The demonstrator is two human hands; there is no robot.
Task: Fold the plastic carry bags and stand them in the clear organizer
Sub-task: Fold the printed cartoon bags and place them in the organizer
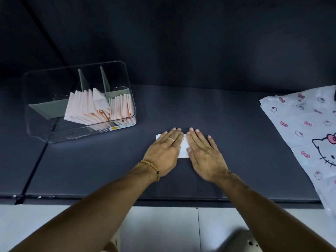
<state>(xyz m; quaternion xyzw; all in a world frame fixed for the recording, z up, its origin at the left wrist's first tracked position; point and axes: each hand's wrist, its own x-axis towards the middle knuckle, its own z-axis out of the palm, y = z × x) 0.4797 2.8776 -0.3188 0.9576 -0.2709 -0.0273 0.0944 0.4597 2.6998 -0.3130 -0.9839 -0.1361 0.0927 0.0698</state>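
Left hand [164, 149] and right hand [203, 151], fingers straight, press flat on a folded white bag [184, 149] lying beneath and between them.

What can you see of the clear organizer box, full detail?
The clear rectangular plastic organizer box sits upright at the left on the dark grey mat, away from both hands. It has rounded corners, and grey divider panels split it into compartments. Folded pale pink plastic bags stand packed in its near middle and near right sections; the left section looks empty. A printed label with "Storage box" text runs along its near base.
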